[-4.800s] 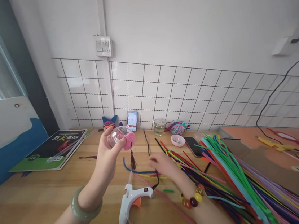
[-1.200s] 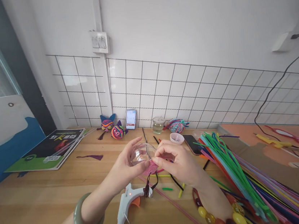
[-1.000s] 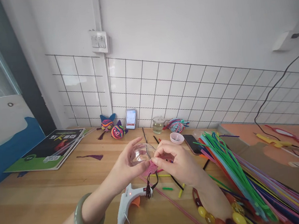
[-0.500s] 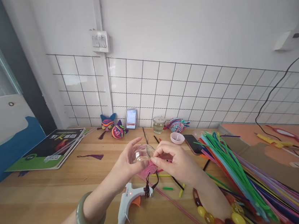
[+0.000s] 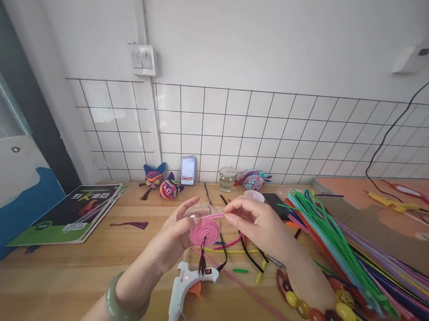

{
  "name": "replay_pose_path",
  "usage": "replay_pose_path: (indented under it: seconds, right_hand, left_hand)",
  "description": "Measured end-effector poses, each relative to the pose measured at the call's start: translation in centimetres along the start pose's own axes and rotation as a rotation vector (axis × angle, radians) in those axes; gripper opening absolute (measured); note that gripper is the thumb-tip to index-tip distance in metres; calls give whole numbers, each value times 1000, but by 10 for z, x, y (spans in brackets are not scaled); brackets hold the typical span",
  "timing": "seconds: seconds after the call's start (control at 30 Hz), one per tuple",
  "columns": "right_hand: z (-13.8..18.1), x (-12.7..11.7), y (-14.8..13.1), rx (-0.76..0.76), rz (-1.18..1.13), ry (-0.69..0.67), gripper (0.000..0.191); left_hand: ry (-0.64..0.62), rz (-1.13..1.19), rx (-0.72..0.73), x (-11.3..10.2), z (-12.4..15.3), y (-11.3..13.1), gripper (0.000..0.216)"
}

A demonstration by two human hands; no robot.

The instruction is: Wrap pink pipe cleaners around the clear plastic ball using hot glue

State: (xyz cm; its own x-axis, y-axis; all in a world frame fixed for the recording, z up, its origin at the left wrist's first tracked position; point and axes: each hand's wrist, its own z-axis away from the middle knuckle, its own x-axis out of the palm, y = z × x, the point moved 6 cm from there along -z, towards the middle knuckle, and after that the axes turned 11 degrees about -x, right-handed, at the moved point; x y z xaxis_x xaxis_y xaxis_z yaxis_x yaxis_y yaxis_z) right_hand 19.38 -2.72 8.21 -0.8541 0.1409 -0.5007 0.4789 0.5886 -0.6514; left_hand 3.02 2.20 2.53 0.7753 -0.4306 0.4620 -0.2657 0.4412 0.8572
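In my left hand [image 5: 175, 235] is a clear plastic ball [image 5: 201, 210], its near side covered by a coiled pink pipe cleaner [image 5: 204, 231]. A dark tassel [image 5: 202, 261] hangs from the middle of the coil. My right hand [image 5: 260, 228] pinches the pink strand between thumb and fingertips, drawn out to the right of the ball. Below the ball, a white glue gun [image 5: 184, 292] with an orange trigger lies on the table, its small red light lit.
Colourful pipe cleaners [image 5: 338, 249] lie in a heap on the right, with cut pieces around the middle. Finished striped ornaments [image 5: 169, 187], a glass jar [image 5: 228, 179] and a propped phone [image 5: 188, 170] stand by the wall. A purple tassel [image 5: 130, 225] and magazines [image 5: 83, 208] are at left.
The ball has turned so its pink coil faces me. My right hand has moved slightly right and up, away from the ball, stretching the pink strand out straight.
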Motion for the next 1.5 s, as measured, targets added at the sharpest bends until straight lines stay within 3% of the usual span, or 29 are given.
replay_pose_path:
  seconds: [0.57, 0.93, 1.5]
  right_hand:
    - [1, 14, -19, -376, 188, 101, 25]
    - [2, 18, -18, -385, 218, 101, 26]
    - [0, 18, -23, -396, 208, 112, 25]
  left_hand:
    - [29, 139, 10, -4, -1, 0, 56]
    - [-16, 166, 65, -4, -5, 1, 50]
    - [16, 224, 58, -2, -1, 1, 48]
